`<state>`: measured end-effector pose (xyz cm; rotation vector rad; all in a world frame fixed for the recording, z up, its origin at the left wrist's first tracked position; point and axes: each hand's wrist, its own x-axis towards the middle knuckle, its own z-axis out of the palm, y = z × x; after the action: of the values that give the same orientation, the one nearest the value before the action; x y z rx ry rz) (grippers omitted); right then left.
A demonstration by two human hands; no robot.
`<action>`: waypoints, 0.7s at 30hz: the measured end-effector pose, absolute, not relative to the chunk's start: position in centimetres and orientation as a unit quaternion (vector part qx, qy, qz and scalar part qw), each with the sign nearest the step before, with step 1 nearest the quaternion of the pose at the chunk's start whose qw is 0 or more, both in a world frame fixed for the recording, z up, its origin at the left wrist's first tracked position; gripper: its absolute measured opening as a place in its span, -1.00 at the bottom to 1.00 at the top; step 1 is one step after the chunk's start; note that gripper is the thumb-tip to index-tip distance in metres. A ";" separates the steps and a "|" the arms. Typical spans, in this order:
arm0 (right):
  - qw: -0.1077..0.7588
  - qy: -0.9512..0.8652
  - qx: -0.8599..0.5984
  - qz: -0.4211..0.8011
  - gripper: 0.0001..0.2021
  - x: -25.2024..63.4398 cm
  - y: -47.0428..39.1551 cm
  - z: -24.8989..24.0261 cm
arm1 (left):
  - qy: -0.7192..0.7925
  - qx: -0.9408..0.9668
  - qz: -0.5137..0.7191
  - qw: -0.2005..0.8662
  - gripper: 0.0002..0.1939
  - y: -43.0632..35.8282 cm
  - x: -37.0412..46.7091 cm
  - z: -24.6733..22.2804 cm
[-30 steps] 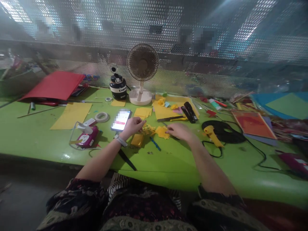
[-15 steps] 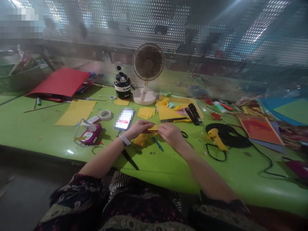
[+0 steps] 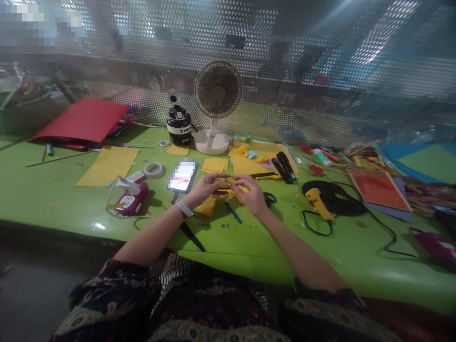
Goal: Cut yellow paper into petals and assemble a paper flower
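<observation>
A small piece of yellow paper [image 3: 224,184] is held between my two hands above the green table [image 3: 249,247]. My left hand [image 3: 207,187] pinches its left side, and my right hand [image 3: 250,192] grips its right side with the fingertips. Under and beside my left hand lies a folded orange-yellow paper [image 3: 207,207]. A blue twisted strip [image 3: 233,213] rests just below the hands. Black-handled scissors [image 3: 270,198] lie partly behind my right hand. The phone [image 3: 183,176] is lit, to the left of my left hand.
Behind stand a fan [image 3: 218,90] and a black bottle [image 3: 179,128]. Staplers [image 3: 284,167] and a yellow glue gun [image 3: 320,204] with its cord lie right. A purple device [image 3: 132,199], tape roll [image 3: 153,169], yellow sheets [image 3: 109,166] and a red folder [image 3: 83,121] are left.
The right hand's fingers have shifted and spread slightly around the yellow paper. More of the scissors shows beside that hand. The view has moved a little.
</observation>
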<state>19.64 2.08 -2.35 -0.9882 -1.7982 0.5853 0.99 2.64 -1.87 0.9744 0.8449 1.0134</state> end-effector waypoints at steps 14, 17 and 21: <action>0.489 -0.673 -0.385 0.400 -0.67 19.2 1.9 -2.4 | 0.368 0.421 0.472 0.682 -0.60 2.3 1.1 -1.7; 0.489 -0.627 -0.426 0.432 -0.61 18.9 1.8 -2.4 | 0.360 0.423 0.482 0.677 -0.60 2.3 1.1 -1.9; 0.487 -0.610 -0.437 0.447 -0.59 18.9 1.8 -2.3 | 0.330 0.426 0.492 0.684 -0.49 2.2 0.8 -2.0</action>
<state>18.93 1.81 -2.34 -1.0641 -1.4832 1.0880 0.80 2.19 -1.96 0.9550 0.7396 1.1022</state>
